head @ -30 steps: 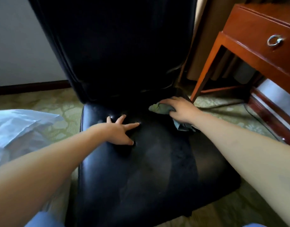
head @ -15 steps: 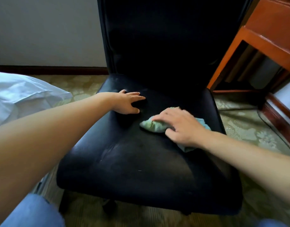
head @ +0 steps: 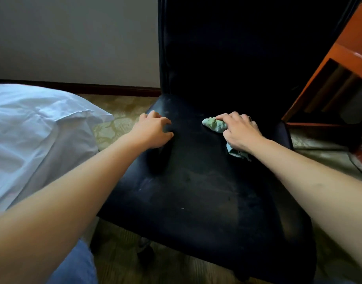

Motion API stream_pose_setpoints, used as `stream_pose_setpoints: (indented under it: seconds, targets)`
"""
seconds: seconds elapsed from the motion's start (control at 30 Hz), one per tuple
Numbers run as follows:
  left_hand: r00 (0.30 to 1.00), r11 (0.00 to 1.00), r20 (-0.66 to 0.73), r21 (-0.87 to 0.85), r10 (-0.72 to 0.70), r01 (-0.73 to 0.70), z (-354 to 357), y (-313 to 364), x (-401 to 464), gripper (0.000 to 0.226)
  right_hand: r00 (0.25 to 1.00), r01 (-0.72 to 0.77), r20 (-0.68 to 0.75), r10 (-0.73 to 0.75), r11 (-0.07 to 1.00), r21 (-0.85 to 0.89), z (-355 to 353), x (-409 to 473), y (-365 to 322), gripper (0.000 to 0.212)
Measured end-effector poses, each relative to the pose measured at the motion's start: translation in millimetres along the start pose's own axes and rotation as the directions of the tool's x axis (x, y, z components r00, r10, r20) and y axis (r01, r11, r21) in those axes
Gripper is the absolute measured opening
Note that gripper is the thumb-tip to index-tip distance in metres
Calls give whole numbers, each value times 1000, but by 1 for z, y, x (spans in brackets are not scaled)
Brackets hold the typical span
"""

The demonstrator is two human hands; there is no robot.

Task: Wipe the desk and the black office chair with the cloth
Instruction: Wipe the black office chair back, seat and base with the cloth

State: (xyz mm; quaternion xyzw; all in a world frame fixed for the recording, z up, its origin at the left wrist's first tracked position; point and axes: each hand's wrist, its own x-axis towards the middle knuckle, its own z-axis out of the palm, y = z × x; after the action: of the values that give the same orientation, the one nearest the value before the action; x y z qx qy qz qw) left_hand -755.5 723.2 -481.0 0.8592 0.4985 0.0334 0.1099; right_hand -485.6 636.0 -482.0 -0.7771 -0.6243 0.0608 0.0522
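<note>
The black office chair (head: 196,197) fills the middle of the view, its tall backrest rising dark behind the seat. My right hand (head: 240,131) grips a bunched pale green cloth (head: 214,125) and presses it onto the rear right of the seat; a loose end of the cloth sticks out under my wrist. My left hand (head: 153,130) rests on the rear left part of the seat near its edge, fingers curled against the leather, holding nothing. The wooden desk (head: 339,56) shows only as a corner and a leg at the right.
A bed with white sheets (head: 38,130) lies at the left, close to the chair. Patterned carpet (head: 122,111) runs between them to a dark skirting board and a grey wall. Part of the chair's base shows below the seat. Blue trousers (head: 77,267) are at the bottom left.
My right hand has slid the cloth along the back of the seat toward the right. My left hand shifted toward the seat's left edge and its fingers curled. The view swung left.
</note>
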Motion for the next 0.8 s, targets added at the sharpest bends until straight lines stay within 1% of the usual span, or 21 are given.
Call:
stream_pose_setpoints:
  seconds: [0.07, 0.13, 0.2, 0.23, 0.27, 0.3, 0.33, 0.37, 0.43, 0.5, 0.6, 0.67, 0.73, 0.8]
  targets:
    - [998, 999, 56, -12, -29, 29, 1, -5, -6, 47, 995, 95, 19, -95, 995, 17, 0, -19, -17, 64]
    - [998, 999, 66, -48, -5, 8, 0, -7, -11, 43, 962, 272, 24, -273, 962, 13, 9, -48, -47, 62]
    - [999, 997, 40, -68, 31, -29, -1, -10, -15, 42, 884, 466, 32, -467, 884, 33, 17, -74, -79, 61]
    - [998, 996, 30, -79, 46, -44, -1, -12, -17, 42, 839, 539, 53, -541, 841, 47, 20, -78, -90, 61]
    - [998, 993, 17, -99, 59, -57, 0, -14, -21, 42, 806, 583, 82, -586, 810, 61, 20, -77, -97, 60]
    - [998, 989, 4, -130, 66, -65, 0, -15, -25, 42, 795, 592, 101, -598, 802, 82, 18, -70, -99, 59]
    - [998, 983, -7, -169, 69, -69, 0, -17, -28, 42, 805, 577, 95, -585, 810, 102, 18, -58, -98, 60]
    - [997, 975, -17, -210, 70, -72, -1, -19, -31, 42, 834, 536, 74, -546, 835, 120, 16, -47, -94, 61]
    - [999, 962, -18, -267, 52, -55, -3, -22, -34, 40, 914, 399, 19, -406, 905, 149, 13, -29, -82, 62]
    - [1000, 958, -8, -285, 29, -30, -5, -27, -38, 36, 953, 296, 14, -304, 936, 188, 13, -31, -74, 60]
    - [999, 962, 1, -268, 49, -47, -5, -31, -40, 37, 941, 320, 55, -334, 931, 173, 9, -71, -55, 60]
    - [998, 964, -4, -262, 57, -56, -6, -32, -38, 37, 937, 324, 79, -340, 932, 164, 3, -108, -22, 60]
    - [999, 965, -5, -256, 48, -48, -8, -33, -35, 34, 948, 309, 38, -316, 942, 131, -2, -141, 11, 61]
    - [999, 964, 22, -266, 35, -28, -9, -34, -32, 33, 956, 294, -31, -292, 951, 95, 0, -161, 25, 61]
